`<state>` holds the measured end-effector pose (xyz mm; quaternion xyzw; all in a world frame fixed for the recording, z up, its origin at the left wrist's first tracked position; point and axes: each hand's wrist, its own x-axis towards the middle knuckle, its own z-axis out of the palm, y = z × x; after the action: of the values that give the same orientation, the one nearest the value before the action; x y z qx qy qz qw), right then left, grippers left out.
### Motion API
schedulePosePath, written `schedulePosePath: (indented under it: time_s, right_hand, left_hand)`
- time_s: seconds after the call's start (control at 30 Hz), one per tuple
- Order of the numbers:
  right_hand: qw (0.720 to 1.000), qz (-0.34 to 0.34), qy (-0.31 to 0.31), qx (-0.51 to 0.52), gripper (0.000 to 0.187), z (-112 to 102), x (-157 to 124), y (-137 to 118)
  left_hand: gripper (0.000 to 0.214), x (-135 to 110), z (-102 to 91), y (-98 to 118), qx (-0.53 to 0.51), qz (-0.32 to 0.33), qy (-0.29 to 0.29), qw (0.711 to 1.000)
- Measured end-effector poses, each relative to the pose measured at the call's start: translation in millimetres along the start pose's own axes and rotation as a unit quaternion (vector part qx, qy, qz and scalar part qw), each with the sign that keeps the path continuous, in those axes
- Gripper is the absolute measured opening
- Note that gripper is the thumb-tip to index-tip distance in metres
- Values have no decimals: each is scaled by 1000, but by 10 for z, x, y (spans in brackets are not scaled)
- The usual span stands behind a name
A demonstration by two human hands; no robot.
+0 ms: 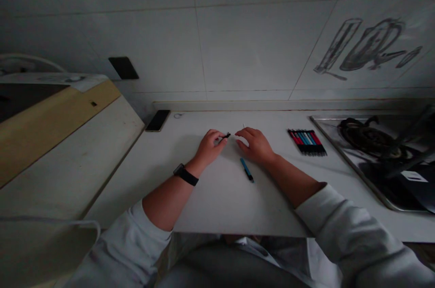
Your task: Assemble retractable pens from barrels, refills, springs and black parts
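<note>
the left hand (pixel 208 145) pinches a small, thin black piece (pixel 227 135) between thumb and fingers, over the smooth white counter (pixel 210 202). the right hand (pixel 255 144) is just beside it with bent fingers; i cannot tell if they grip the thin white stick (pixel 244 125) that pokes up behind them. the black piece could slip and get lost, i think, because it is so little to pinch. a bump from the right hand could make the blue and black pen (pixel 247 170) roll, since it lies loose on the counter nearby. the black piece points right and a bit away from the person, its long side slanted. the pen slants too: blue end far and left, black end near and right.
</note>
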<state>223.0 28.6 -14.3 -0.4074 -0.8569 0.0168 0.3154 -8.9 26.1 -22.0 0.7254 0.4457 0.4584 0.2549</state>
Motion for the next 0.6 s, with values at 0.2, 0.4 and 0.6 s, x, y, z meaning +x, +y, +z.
schedulePosePath:
  time_s: [0.2, 0.4, 0.6]
  right_hand:
    - [995, 18, -44, -86, 25, 119, 327, 117]
    - [992, -6, -88, -87, 21, 372, 524, 120]
    - [988, -12, -102, -117, 16, 383, 510, 147]
  left_hand:
    - [29, 56, 23, -116, -174, -168, 39, 970]
    - [32, 46, 35, -86, -224, -210, 37, 951]
    - [31, 28, 61, -74, -224, -207, 29, 952]
